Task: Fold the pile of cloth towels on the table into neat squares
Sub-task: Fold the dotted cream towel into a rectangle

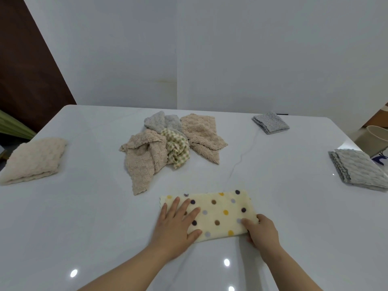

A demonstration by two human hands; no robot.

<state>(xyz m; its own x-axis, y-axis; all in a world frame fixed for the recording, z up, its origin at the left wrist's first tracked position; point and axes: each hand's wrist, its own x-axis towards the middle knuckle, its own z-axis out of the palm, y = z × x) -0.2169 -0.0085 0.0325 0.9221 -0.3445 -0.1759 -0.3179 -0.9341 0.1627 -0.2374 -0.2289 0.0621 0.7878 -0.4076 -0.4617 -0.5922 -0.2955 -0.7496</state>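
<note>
A cream towel with coloured polka dots (218, 211) lies folded into a long rectangle near the front of the white table (88, 217). My left hand (176, 223) presses flat on its left end, fingers spread. My right hand (262, 232) pinches the towel's near right corner between thumb and fingers. Behind it sits a loose pile of unfolded towels (168, 143): beige, grey and a green-checked one tangled together.
A folded cream towel (33, 160) rests at the left edge. A folded grey dotted towel (270, 122) lies at the back right, and a folded grey ribbed towel (359, 169) at the right edge. A beige bin (375, 139) stands beyond the right side.
</note>
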